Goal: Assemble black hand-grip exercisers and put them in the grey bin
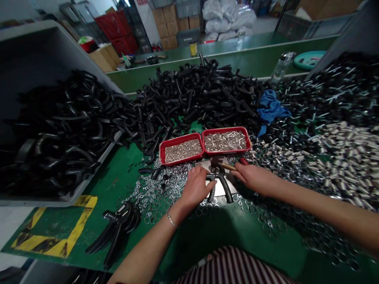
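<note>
My left hand (194, 185) is closed around one handle of a black spring clamp (227, 190), which lies over a pale metal plate (218, 189). My right hand (254, 178) grips a hammer (227, 166) by its wooden handle. The hammer's dark head is over the jaw end of the clamp; whether they touch I cannot tell. Just beyond the hands are two red trays, the left tray (181, 161) and the right tray (227, 151), filled with small metal pins. Metal rings (154, 203) lie scattered around the plate.
Black clamp parts (189, 94) are heaped at the back and in a tipped grey bin (89, 173) at left. Several assembled clamps (118, 228) lie front left. A blue cloth (271, 108), a glass bottle (281, 69) and piled metal sleeves (349, 154) are at right.
</note>
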A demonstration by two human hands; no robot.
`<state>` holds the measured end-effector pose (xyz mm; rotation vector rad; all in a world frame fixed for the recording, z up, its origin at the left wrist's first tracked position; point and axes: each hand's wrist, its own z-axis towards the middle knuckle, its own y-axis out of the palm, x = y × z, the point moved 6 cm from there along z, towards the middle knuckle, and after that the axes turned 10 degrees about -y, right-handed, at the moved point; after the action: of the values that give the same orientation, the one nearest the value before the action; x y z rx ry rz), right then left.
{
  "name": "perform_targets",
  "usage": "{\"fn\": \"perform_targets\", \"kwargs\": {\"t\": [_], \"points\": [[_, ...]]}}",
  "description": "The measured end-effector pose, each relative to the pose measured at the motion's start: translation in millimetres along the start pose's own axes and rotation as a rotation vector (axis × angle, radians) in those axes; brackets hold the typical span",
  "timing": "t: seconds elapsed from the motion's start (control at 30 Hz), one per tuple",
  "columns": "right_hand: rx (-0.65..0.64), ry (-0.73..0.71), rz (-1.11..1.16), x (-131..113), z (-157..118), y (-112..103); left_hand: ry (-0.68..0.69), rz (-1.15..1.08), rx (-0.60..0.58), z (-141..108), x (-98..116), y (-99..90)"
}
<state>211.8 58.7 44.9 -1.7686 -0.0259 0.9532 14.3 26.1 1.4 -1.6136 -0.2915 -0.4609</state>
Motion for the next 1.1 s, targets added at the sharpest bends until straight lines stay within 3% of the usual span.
{"fn": "perform_targets", "kwargs": {"t": [0.07, 0.2, 0.33, 0.5, 0.6, 0.7, 0.8, 0.9, 1.0, 1.1], "points": [[-0.027, -0.034, 0.033, 1.0, 7.4, 3.7, -0.014, 0.014, -0.001, 0.7, 0.9, 0.1], [0.070, -0.014, 0.013, 8.4, 9.5, -3.6, -0.029, 0.025, -0.007, 4.5, 3.3, -3.1], [-0.039, 0.003, 0.088, 18.0, 10.2, 2.0, -0.038, 0.031, -0.021, 5.1, 4.9, -2.5], [0.011, -0.022, -0.024, 14.1, 9.9, -1.4, -0.028, -0.004, -0.001, 3.5, -1.1, -3.9], [-0.041, -0.057, 0.016, 5.5, -1.4, 4.8, -0.049, 0.005, 0.116, -9.6, -9.3, -12.8], [-0.008, -0.031, 0.061, 3.6, -16.8, 11.5, -0.109, 0.090, 0.225, -33.8, -9.9, -13.2], [-0.056, 0.052, 0.261, 13.5, -29.1, 27.7, -0.142, 0.161, 0.159, -51.7, 1.4, 4.8], [-0.065, 0.234, 0.583, 41.0, -41.4, 34.0, -0.195, 0.169, 0.043, -53.3, 9.3, 19.0], [0.068, 0.349, 0.537, 77.9, -52.1, 6.5, -0.242, 0.095, -0.001, -48.3, 11.1, 15.1], [0.242, 0.242, 0.187, 85.0, -57.4, -36.9, -0.206, 0.081, 0.072, -48.6, 21.6, 1.4]]}}
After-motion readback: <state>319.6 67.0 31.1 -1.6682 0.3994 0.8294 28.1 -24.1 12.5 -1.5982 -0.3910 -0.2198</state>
